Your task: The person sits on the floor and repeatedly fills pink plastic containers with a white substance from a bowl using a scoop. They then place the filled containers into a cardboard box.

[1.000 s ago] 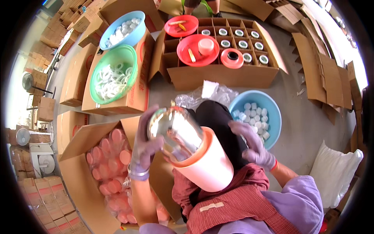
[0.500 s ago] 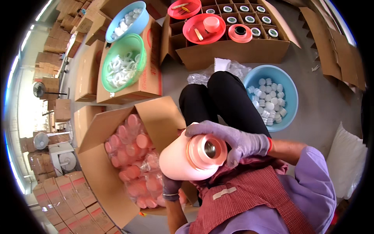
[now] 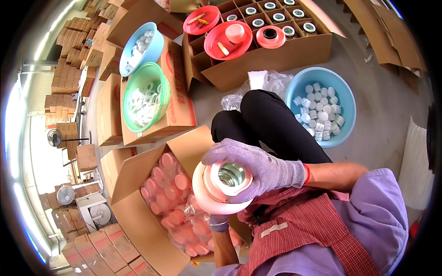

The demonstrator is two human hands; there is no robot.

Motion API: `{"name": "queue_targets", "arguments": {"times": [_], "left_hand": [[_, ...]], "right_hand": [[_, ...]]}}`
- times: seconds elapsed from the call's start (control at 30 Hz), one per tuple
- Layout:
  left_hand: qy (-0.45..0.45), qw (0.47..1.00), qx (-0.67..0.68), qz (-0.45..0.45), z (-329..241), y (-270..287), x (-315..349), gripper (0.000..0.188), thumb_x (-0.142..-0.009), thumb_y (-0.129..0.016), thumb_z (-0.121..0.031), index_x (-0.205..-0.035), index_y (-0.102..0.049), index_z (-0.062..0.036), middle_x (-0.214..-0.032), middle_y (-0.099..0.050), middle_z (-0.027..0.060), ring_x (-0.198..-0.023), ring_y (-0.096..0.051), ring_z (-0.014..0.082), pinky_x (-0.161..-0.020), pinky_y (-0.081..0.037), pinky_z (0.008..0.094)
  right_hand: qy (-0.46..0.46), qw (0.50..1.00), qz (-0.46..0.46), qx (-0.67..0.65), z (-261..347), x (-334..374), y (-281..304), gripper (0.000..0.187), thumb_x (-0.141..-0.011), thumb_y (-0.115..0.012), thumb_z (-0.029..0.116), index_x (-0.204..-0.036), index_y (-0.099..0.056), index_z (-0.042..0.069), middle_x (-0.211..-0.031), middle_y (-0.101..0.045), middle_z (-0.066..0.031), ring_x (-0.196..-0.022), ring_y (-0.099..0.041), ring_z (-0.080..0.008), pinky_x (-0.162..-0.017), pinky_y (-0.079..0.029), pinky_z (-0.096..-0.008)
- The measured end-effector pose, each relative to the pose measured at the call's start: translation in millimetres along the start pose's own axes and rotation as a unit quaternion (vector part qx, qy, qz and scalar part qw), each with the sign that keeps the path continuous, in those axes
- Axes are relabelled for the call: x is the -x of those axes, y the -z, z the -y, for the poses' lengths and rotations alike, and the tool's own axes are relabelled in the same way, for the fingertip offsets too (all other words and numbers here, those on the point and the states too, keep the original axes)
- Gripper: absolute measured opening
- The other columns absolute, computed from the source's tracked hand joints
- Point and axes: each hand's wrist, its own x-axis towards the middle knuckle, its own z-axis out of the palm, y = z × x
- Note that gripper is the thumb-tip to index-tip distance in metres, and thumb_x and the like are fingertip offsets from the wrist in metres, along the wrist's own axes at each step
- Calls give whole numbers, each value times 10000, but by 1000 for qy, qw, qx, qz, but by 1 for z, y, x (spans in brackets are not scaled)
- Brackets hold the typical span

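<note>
A pale pink vacuum flask [image 3: 203,186] is held over my lap, its uncapped mouth tilted up and showing a shiny, silvery inside. My right hand [image 3: 262,168], in a grey-purple knit glove, is closed round its neck, fingers over the far side and thumb at the near side. From below, my left hand [image 3: 218,223], also gloved, holds the flask's body; its fingers are mostly hidden behind it. Just left of the flask is an open cardboard box [image 3: 136,216] with pink cups or lids [image 3: 177,216] in clear plastic bags.
Beyond my knees, a divided carton [image 3: 276,62] holds flasks, with red bowls [image 3: 212,39] on top. A blue basin [image 3: 347,108] of white caps stands at the right. Green [image 3: 129,87] and blue [image 3: 154,50] bowls of white parts rest on boxes at the far left.
The flask has tipped more upright, so its mouth faces me more and less of its side shows. My right hand still grips its neck. The whole view has shifted slightly.
</note>
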Motion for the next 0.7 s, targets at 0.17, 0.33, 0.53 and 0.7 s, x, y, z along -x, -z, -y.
{"name": "queue_targets", "arguments": {"times": [0.17,0.33,0.53,0.7], "left_hand": [[-49,998,-36,-9,-134,48,-33,427,-813,-760,-314,-1106,-589,-55,-1051,-604,139,-960,-606,281,-809,-485,393],[-186,939,-255,138,-263,69,-85,374,-832,-732,-341,-1029,-607,-50,-952,-613,143,-861,-632,302,-728,-504,397],[-241,893,-321,205,-259,4,-122,399,-864,-656,-477,-887,-609,-81,-854,-615,122,-731,-655,317,-614,-511,422],[-250,906,-267,213,-272,0,-131,360,-859,-702,-431,-921,-641,-82,-786,-624,96,-671,-648,293,-574,-513,392]], "right_hand": [[77,991,-44,102,-11,30,29,737,-801,-774,460,-1307,-475,17,-1264,-526,-204,-1167,-525,-386,-1020,-401,-514],[90,970,201,103,-36,76,111,480,-882,-729,379,-1181,-567,40,-1176,-546,-200,-1057,-563,-391,-928,-470,-499],[-49,827,11,560,-156,-42,283,387,-833,-603,122,-1220,-599,118,-1343,-489,-163,-1070,-574,-345,-933,-499,-482],[-269,727,109,622,-258,-30,432,641,-819,-588,53,-1399,-478,303,-1421,-381,-243,-1259,-499,-472,-989,-481,-490]]}}
